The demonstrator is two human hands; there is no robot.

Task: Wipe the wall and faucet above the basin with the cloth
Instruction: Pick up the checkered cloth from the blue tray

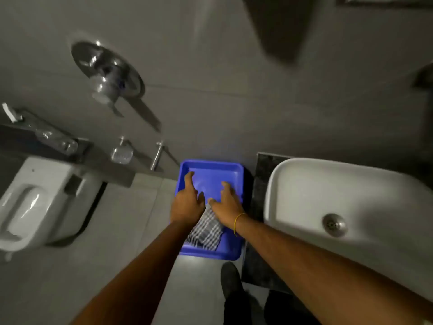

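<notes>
From the head camera: I lean over a blue tray (212,168) on the floor beside the white basin (304,184), both arms reaching down into it. My left hand (187,202) hangs with fingers spread and its grip empty, just over the near end of the checked cloth (206,228), which lies crumpled in the tray's near half. My right hand (228,205) is also splayed, palm down, its heel on or just above the cloth's far edge; I cannot tell whether it presses the fabric, but its grip is not closed on anything. The basin sits on a dark stone desk (260,184) to my right, and no faucet over it shows in this view; the grey wall (222,90) rises behind. A toilet (42,202) stands well apart to my left.

The step in hand, as I judge it, is picking up the cloth. To do it well I should gather it in one hand, bunching the loose folds into a firm pad so no corner trails, lift it clear of the tray rim, and only then turn right toward the wall above the basin
</notes>
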